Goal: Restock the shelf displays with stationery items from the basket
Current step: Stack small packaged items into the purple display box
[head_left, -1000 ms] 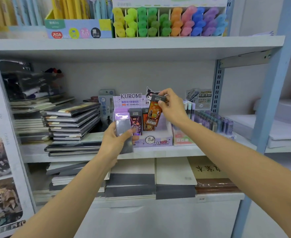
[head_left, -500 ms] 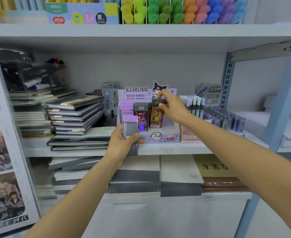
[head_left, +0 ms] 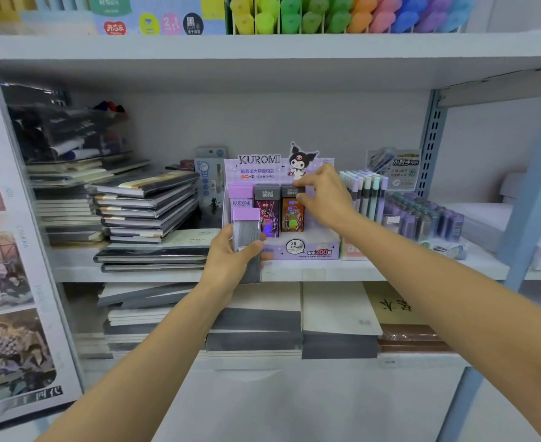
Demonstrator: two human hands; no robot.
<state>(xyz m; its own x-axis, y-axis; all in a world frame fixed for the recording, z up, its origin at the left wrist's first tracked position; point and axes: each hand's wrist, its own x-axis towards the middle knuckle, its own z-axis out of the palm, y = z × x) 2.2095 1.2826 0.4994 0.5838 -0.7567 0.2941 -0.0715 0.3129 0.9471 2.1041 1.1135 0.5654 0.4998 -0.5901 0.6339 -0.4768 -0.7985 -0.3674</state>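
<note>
A purple Kuromi display box (head_left: 307, 248) stands on the middle shelf (head_left: 310, 272). In it stand a purple-capped lead case (head_left: 241, 197), a dark case with purple print (head_left: 267, 210) and an orange-printed lead case (head_left: 292, 213). My right hand (head_left: 325, 197) pinches the grey cap of the orange-printed case, which sits in the box. My left hand (head_left: 230, 260) grips a clear lead case with a purple cap (head_left: 246, 232), upright just in front of the box's left side. No basket is in view.
Stacked notebooks (head_left: 144, 205) fill the shelf left of the box. Pens in a tray (head_left: 363, 193) and small lead tubes (head_left: 422, 218) stand to its right. Highlighters (head_left: 342, 14) line the top shelf. A blue upright post (head_left: 530, 193) stands at the right.
My right hand has lowered the orange-printed case into the display box beside the dark one. My left hand has stayed in place with its case. The view has moved closer to the shelf.
</note>
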